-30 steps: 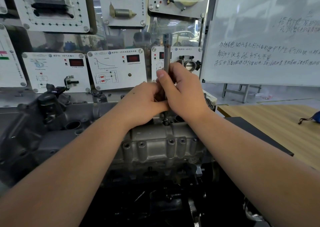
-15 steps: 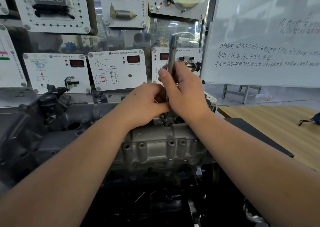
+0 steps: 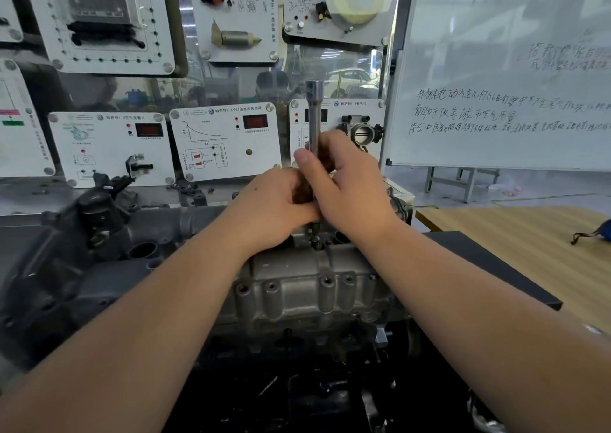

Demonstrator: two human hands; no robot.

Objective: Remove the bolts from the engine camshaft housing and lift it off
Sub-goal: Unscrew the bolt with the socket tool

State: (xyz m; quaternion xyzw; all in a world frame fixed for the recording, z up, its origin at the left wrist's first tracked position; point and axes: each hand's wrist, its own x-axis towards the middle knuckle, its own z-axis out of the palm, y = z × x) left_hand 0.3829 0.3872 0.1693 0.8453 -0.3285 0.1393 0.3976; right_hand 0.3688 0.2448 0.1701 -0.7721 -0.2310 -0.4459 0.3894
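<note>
Both hands are wrapped around one upright socket extension (image 3: 313,118): right hand (image 3: 350,184) pinching the shaft, left hand (image 3: 274,204) curled lower. The bit sits on a bolt (image 3: 313,236) atop the camshaft housing (image 3: 310,287), centre. If it tilts, it'll probably slip and round the head.

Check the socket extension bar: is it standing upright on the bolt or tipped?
Upright. The extension bar rises nearly vertical from between both hands, left hand and right hand gripping it; its tip meets the bolt.
</note>
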